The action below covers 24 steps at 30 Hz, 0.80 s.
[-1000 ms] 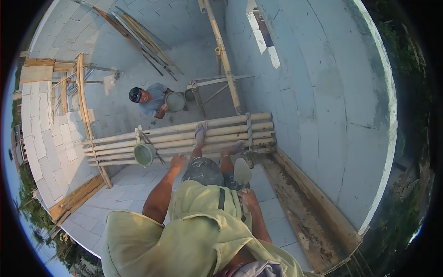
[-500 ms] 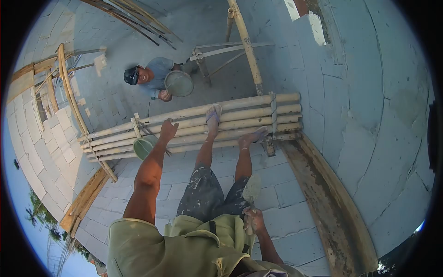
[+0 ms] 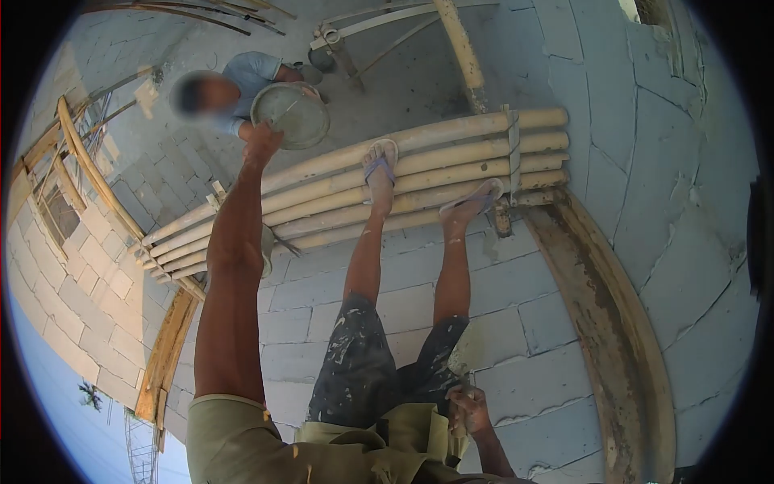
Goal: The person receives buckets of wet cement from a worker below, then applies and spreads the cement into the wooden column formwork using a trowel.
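Observation:
My left hand point(image 3: 263, 143) is stretched down past the scaffold, its fingers closed at the near rim of a round grey bucket point(image 3: 300, 121). A co-worker point(image 3: 251, 74) below holds the same bucket from the far side. Some grey material shows inside it. Close to my right thigh, my right hand point(image 3: 470, 406) is wrapped round the handle of a trowel point(image 3: 459, 365), whose mortar-smeared blade points away from me. My left forearm mostly hides a second, greenish bucket point(image 3: 267, 250) by the bamboo poles.
I stand in sandals on a scaffold of bamboo poles point(image 3: 419, 165), with the floor far below. A block wall point(image 3: 524, 327) lies close in front of me, and another rises at the right. A worn wooden board point(image 3: 601, 323) runs along the corner. An upright bamboo pole point(image 3: 461, 48) stands beyond.
My left hand has moved from above the poles out to the bucket and closed at its rim. The co-worker's bucket has come nearer. The right hand keeps the trowel.

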Motion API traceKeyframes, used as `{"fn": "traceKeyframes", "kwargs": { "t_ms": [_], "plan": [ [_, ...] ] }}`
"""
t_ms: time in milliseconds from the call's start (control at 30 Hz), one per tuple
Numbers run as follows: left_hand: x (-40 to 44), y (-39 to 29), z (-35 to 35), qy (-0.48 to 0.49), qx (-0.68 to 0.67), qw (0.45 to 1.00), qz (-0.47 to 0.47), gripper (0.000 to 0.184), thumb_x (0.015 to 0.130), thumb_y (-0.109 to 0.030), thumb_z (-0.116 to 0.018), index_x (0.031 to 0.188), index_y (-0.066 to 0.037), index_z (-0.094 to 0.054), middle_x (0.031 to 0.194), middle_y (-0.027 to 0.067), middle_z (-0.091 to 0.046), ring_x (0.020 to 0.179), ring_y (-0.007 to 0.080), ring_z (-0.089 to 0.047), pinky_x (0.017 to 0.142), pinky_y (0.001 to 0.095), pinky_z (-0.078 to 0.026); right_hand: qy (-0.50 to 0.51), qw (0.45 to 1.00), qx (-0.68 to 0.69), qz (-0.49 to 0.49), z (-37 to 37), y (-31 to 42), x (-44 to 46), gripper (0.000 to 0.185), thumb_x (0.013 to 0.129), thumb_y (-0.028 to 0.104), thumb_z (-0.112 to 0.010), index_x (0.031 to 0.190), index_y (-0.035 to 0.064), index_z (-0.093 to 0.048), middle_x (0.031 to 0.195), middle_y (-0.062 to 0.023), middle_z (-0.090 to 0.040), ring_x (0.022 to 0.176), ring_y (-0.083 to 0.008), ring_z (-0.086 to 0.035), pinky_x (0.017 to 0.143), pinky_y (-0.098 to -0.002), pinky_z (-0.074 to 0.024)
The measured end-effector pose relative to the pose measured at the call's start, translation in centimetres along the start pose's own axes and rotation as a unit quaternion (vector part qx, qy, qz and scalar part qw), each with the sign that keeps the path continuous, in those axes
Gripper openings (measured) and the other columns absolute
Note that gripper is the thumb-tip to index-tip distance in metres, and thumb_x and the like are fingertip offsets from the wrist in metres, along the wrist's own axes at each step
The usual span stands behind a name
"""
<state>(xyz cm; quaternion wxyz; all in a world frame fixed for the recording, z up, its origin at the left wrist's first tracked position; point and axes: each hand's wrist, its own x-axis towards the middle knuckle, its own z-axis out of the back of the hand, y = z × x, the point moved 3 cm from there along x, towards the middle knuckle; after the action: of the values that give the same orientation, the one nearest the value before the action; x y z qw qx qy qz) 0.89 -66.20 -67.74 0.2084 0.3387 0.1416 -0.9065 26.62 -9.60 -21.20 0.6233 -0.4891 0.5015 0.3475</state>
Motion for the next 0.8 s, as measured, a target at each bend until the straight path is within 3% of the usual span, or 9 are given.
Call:
{"fn": "traceKeyframes", "kwargs": {
  "t_ms": [33,100,167,233,333,400,533,633,800],
  "plan": [
    [0.1,-0.8,-1.0,0.139,0.028,0.990,0.021,0.040,0.087,-0.018,-0.070,0.125,-0.008,-0.067,0.120,0.0191,-0.066,0.120,0.0384,-0.062,0.100,0.0465,-0.053,-0.005,1.000,-0.015,-0.001,0.3,-0.2,0.1,0.013,0.096,0.013,-0.067,0.092,0.0011,-0.067,0.055,-0.0050,-0.052,0.038,-0.0169,-0.052,0.038,-0.0327,-0.0457],
    [1.3,2.4,-4.9,0.089,0.272,0.928,-0.239,0.039,0.087,-0.012,-0.069,0.126,-0.011,-0.069,0.110,0.0149,-0.069,0.109,0.0347,-0.067,0.091,0.0423,-0.056,-0.011,1.000,-0.005,-0.010,0.3,-0.3,0.3,0.012,0.096,0.013,-0.067,0.092,0.0013,-0.067,0.055,-0.0048,-0.052,0.039,-0.0166,-0.053,0.038,-0.0324,-0.0456],
    [3.1,7.0,-8.8,0.053,0.281,0.878,-0.384,0.042,0.088,-0.010,-0.067,0.129,-0.010,-0.069,0.109,0.0129,-0.069,0.103,0.0314,-0.068,0.086,0.0407,-0.058,0.001,1.000,0.010,-0.025,0.5,-0.6,0.2,0.011,0.097,0.012,-0.068,0.093,0.0017,-0.067,0.056,-0.0048,-0.054,0.042,-0.0157,-0.055,0.039,-0.0319,-0.0464],
    [2.4,6.9,-8.4,-0.058,0.172,0.900,-0.396,0.020,0.091,-0.016,-0.066,0.108,-0.009,-0.074,0.087,0.0101,-0.055,0.086,0.0254,-0.060,0.075,0.0391,-0.047,0.002,1.000,0.014,-0.012,0.8,-0.8,0.0,0.012,0.096,0.012,-0.068,0.093,0.0005,-0.066,0.058,-0.0052,-0.056,0.042,-0.0158,-0.055,0.039,-0.0311,-0.0458],
    [3.1,5.4,-8.4,0.000,-0.034,0.942,-0.335,0.024,0.097,-0.025,-0.066,0.101,-0.002,-0.071,0.087,0.0114,-0.058,0.081,0.0244,-0.060,0.075,0.0407,-0.047,0.012,0.999,0.038,-0.012,1.4,-1.0,-0.2,0.014,0.096,0.012,-0.068,0.094,-0.0012,-0.066,0.060,-0.0062,-0.058,0.041,-0.0160,-0.056,0.039,-0.0310,-0.0467],
    [0.6,-0.6,-3.3,0.092,-0.126,0.988,0.017,0.036,0.099,-0.034,-0.065,0.094,0.002,-0.067,0.080,0.0125,-0.061,0.072,0.0248,-0.060,0.071,0.0411,-0.046,0.022,0.999,0.039,0.003,1.5,-1.2,-0.6,0.013,0.097,0.011,-0.068,0.094,-0.0018,-0.066,0.059,-0.0062,-0.058,0.041,-0.0163,-0.057,0.038,-0.0314,-0.0475],
    [-3.8,-5.5,-0.6,0.065,-0.157,0.985,0.024,0.040,0.098,-0.036,-0.066,0.088,0.003,-0.064,0.070,0.0113,-0.058,0.063,0.0223,-0.053,0.066,0.0409,-0.044,0.042,0.996,0.065,0.033,2.3,-2.4,-0.4,0.014,0.096,0.012,-0.069,0.095,-0.0017,-0.066,0.056,-0.0057,-0.055,0.041,-0.0155,-0.056,0.038,-0.0319,-0.0480],
    [-8.3,-9.8,1.1,0.011,-0.042,0.995,-0.094,0.045,0.096,-0.043,-0.066,0.088,0.001,-0.070,0.073,0.0133,-0.066,0.076,0.0284,-0.063,0.076,0.0403,-0.047,0.047,0.996,0.072,0.029,2.7,-2.3,-0.6,0.014,0.095,0.012,-0.071,0.095,-0.0013,-0.066,0.057,-0.0056,-0.055,0.041,-0.0152,-0.055,0.039,-0.0324,-0.0489],
    [-16.9,-22.5,1.4,0.035,-0.251,0.966,-0.052,0.046,0.094,-0.042,-0.072,0.081,0.002,-0.067,0.067,0.0060,-0.057,0.067,0.0167,-0.051,0.067,0.0369,-0.045,0.069,0.994,0.081,0.025,3.9,-2.4,0.0,0.013,0.095,0.012,-0.071,0.095,0.0003,-0.066,0.058,-0.0055,-0.057,0.042,-0.0158,-0.057,0.039,-0.0329,-0.0501]
  ]
}}
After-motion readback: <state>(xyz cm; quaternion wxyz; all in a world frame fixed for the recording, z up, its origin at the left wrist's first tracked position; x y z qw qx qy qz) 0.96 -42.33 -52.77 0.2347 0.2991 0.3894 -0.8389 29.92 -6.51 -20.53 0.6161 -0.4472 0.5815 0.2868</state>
